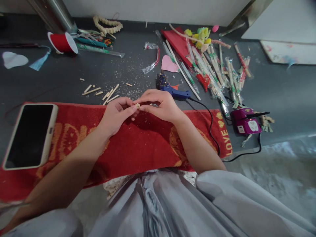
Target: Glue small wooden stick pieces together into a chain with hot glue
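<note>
Between my two hands is a small pale bundle of short wooden stick pieces [137, 106], seen end-on. My left hand [117, 114] pinches it from the left with thumb and fingers. From the right, my right hand [161, 104] grips it too, index finger arched over and thumb underneath. Both hands are above a red towel [138, 148] with yellow lettering. Just beyond them lie several loose cut wooden sticks [111, 93] and scattered pale crumbs. A blue glue gun [176, 92] rests behind my right hand.
A phone [29, 136] lies on the towel's left end. Red thread spool [63, 42] stands back left. Several wrapped chopsticks [209, 70], a pink paper heart [170, 63] and a red envelope [176, 46] are back right. A black cord [212, 128] runs by a purple power adapter [245, 121].
</note>
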Demonstrator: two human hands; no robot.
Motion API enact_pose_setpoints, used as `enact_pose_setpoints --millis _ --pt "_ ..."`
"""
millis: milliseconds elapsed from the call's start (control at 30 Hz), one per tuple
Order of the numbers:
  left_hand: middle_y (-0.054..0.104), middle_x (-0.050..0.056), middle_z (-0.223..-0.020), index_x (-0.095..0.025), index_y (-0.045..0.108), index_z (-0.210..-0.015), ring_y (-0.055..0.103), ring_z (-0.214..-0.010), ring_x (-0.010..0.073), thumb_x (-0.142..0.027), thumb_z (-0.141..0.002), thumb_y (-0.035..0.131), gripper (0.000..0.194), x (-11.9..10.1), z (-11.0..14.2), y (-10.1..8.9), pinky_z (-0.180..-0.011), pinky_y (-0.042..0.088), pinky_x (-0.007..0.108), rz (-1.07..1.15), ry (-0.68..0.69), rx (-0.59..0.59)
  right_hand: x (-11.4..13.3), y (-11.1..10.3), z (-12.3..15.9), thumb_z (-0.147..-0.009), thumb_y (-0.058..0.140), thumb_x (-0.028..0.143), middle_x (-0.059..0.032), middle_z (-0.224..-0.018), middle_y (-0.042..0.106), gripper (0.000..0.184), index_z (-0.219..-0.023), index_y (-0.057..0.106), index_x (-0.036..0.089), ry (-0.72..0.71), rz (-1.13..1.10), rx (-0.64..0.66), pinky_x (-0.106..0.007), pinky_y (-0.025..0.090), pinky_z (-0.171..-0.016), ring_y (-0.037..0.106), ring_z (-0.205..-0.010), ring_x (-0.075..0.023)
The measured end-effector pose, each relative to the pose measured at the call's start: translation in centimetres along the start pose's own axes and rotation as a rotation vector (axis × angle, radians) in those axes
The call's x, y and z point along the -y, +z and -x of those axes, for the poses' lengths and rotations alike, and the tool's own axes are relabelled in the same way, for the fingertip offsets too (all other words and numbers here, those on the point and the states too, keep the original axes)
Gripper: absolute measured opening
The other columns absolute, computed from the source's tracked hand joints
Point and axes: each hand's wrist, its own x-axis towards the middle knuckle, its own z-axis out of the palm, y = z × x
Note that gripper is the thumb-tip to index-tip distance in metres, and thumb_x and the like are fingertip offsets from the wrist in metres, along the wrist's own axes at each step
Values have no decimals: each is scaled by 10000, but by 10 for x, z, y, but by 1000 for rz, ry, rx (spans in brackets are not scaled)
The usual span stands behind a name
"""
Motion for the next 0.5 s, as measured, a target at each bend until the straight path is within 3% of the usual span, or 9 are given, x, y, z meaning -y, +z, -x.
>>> enact_pose_setpoints --millis 200,500 --pt "639 -1 -553 -183 632 -631 555 -481 89 -364 -582 878 309 -2 0 0 -461 446 194 0 -27 28 0 -1 0 -905 646 399 -23 -856 735 245 -926 755 180 -23 -27 -4 -227 504 -727 647 -780 -88" --pt "640 7 -570 -173 634 -634 548 -488 86 -386 -626 857 309 -3 1 0 -484 447 202 -22 -5 63 4 0 -1 -905 634 441 -19 -838 726 292 -894 750 174 -8 -31 -2 -233 514 -748 644 -772 -84"
